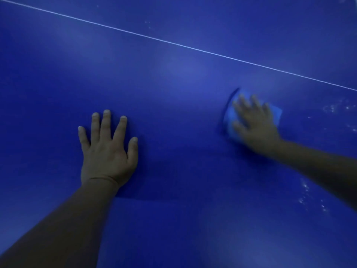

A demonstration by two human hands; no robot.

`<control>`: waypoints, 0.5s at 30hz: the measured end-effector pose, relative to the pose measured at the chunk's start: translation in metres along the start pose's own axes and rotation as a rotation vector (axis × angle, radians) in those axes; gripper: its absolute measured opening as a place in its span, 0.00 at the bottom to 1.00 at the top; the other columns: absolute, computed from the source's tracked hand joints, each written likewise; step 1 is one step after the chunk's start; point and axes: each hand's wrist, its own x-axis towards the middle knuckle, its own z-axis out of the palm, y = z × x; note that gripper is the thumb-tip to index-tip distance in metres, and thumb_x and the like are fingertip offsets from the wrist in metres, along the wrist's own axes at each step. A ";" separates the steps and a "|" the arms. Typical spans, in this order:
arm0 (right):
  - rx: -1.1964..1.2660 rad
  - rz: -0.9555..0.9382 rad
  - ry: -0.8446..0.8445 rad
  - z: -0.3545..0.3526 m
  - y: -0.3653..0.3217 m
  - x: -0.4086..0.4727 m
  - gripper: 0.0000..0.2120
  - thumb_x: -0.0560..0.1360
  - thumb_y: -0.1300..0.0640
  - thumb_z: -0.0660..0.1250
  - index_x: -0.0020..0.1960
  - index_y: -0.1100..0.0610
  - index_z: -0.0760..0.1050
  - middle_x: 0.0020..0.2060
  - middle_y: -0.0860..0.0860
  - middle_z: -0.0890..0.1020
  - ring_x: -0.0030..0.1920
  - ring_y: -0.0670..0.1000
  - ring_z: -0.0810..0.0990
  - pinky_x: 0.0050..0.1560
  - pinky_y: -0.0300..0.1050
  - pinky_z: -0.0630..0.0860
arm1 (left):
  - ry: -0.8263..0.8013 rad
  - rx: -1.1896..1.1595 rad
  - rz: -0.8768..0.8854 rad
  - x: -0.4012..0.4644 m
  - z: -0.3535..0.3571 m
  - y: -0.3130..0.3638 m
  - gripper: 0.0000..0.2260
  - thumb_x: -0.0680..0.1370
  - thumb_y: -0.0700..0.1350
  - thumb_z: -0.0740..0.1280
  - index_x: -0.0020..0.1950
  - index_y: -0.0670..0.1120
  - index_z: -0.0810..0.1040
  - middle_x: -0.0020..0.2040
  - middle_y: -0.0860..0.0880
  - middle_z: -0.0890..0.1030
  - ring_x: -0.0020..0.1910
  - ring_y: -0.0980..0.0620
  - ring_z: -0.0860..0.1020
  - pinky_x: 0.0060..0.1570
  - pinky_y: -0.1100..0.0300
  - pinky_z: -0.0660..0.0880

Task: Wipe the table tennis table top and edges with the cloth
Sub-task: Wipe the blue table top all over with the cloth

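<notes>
- The left hand (108, 149) lies flat on the blue table (173, 117), fingers spread, holding nothing.
- The right hand (255, 122), blurred, presses spread fingers on a light blue cloth (230, 115).
- Both sit on the near side of the white line (173, 43).
- White specks (307, 192) lie right of the cloth.

Two bare forearms, no sleeves visible

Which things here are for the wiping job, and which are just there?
For the job:
cloth
table top
right hand, pressing the cloth

Just there:
left hand, resting flat
white line
white specks
</notes>
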 end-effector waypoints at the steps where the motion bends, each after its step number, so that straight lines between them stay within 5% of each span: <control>1: -0.024 -0.148 -0.023 0.006 -0.017 -0.038 0.32 0.81 0.37 0.49 0.80 0.49 0.57 0.79 0.53 0.61 0.78 0.64 0.59 0.72 0.73 0.57 | -0.006 0.004 0.003 0.000 0.000 0.000 0.33 0.80 0.63 0.45 0.81 0.49 0.59 0.83 0.44 0.53 0.82 0.44 0.43 0.78 0.40 0.37; 3: -0.050 -0.464 -0.056 0.014 -0.038 -0.116 0.28 0.83 0.38 0.49 0.79 0.49 0.61 0.80 0.53 0.60 0.79 0.64 0.57 0.74 0.70 0.53 | -0.007 0.003 -0.004 -0.001 -0.001 0.000 0.33 0.80 0.63 0.45 0.81 0.49 0.60 0.83 0.44 0.53 0.82 0.44 0.44 0.78 0.40 0.37; 6: -0.048 -0.638 -0.109 0.006 -0.012 -0.129 0.27 0.84 0.38 0.49 0.78 0.48 0.63 0.80 0.52 0.58 0.80 0.62 0.56 0.76 0.65 0.51 | 0.003 0.000 -0.006 0.000 -0.002 0.000 0.34 0.79 0.63 0.45 0.81 0.48 0.61 0.82 0.44 0.54 0.82 0.44 0.45 0.78 0.41 0.37; 8: -0.048 -0.467 -0.074 0.008 0.016 -0.090 0.28 0.83 0.35 0.45 0.80 0.43 0.56 0.80 0.48 0.57 0.79 0.60 0.57 0.74 0.64 0.54 | 0.007 0.000 -0.004 0.000 -0.003 0.000 0.34 0.79 0.64 0.46 0.81 0.49 0.61 0.82 0.44 0.54 0.82 0.44 0.45 0.78 0.41 0.37; 11: 0.034 0.049 0.004 0.004 0.039 -0.040 0.32 0.80 0.32 0.44 0.81 0.41 0.54 0.80 0.48 0.58 0.80 0.59 0.56 0.75 0.64 0.52 | 0.037 -0.004 0.002 0.000 -0.002 0.000 0.33 0.79 0.63 0.47 0.81 0.48 0.61 0.82 0.43 0.55 0.82 0.43 0.46 0.78 0.41 0.38; 15: 0.041 0.222 0.039 0.005 0.027 -0.043 0.36 0.78 0.34 0.41 0.81 0.48 0.57 0.81 0.48 0.56 0.81 0.58 0.52 0.75 0.67 0.49 | 0.052 0.013 0.010 -0.002 -0.001 0.002 0.33 0.79 0.62 0.46 0.81 0.50 0.59 0.82 0.42 0.54 0.82 0.42 0.47 0.78 0.38 0.41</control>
